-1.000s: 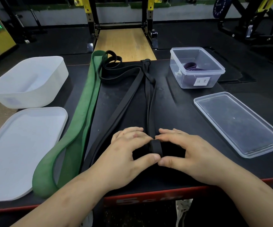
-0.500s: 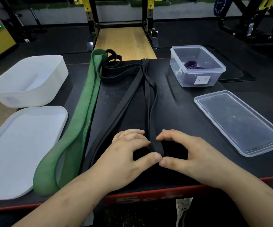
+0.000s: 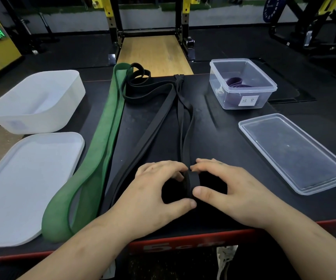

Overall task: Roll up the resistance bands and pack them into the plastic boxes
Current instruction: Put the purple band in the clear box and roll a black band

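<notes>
A black roll point(image 3: 191, 183) is pinched between the curled fingers and thumbs of the left hand point(image 3: 159, 190) and right hand point(image 3: 229, 190), low centre, near the table's point(image 3: 213, 138) front edge. Its unrolled band point(image 3: 181, 114) is stretched to the far edge. Bare tabletop is left between band and clear lid point(image 3: 296, 152); the clear box point(image 3: 241, 83) stands upper right.

We see a thin black rubber resistance band point(image 3: 190, 183) wound into a small upright coil at the worktop's near edge, its loose strands running to the far edge. Left of it a wider black rubber band point(image 3: 155, 128) and a broad green rubber band point(image 3: 104, 134) lie flat, unrolled. A rolled purple band point(image 3: 235, 81) sits in the clear plastic box point(image 3: 272, 86) at the far right corner. A frosted white plastic box point(image 3: 34, 122) stands open at the left edge.
</notes>
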A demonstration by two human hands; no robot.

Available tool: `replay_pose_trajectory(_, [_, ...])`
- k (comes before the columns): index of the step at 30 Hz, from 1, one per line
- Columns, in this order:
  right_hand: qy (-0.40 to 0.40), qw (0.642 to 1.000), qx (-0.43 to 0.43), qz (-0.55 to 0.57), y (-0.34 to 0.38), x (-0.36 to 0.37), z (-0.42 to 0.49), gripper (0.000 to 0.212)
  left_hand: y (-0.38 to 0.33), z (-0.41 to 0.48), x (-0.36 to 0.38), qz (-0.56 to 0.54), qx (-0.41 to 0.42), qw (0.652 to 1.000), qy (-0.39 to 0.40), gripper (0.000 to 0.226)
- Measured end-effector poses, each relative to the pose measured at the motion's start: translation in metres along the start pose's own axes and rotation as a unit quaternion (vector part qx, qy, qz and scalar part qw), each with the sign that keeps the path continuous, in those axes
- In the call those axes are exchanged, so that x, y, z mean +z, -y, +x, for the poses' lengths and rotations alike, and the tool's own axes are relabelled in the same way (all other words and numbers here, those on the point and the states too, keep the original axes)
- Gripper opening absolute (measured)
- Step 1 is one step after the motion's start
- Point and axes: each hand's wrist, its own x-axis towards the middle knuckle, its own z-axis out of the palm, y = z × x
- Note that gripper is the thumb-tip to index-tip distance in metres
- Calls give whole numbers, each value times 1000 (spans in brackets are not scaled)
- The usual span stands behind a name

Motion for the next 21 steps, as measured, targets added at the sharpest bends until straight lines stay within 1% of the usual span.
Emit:
replay_pose_trajectory(3, [-1,1000,-8,17,-1,2,1,53,0,1,0,3,4,1000,-1,64])
replay_pose_trajectory(6, [1,999,38,24,0,1,2,52,0,2,1,-7,2,1000,-2,60])
replay_pose_trajectory(9, [9,999,50,16,2,2,4,39,0,3,2,-7,1,1000,-4,61])
replay_pose_trajectory(10, [9,999,52,11,3,2,4,41,0,3,2,-2,-1,1000,-3,65])
replay_pose_trajectory(12, [-4,999,43,-7,3,3,6,52,0,2,1,2,-11,1000,9,74])
replay_pose_trajectory(14, [-15,999,31,-25,4,3,9,57,-1,3,0,6,-18,1000,21,78])
replay_pose_trajectory(18, [-5,999,34,-31,2,2,11,59,-3,5,-1,5,-13,1000,0,70])
replay_pose_trajectory(21, [-7,999,29,-31,0,2,9,64,-4,7,-2,-4,-14,1000,1,68])
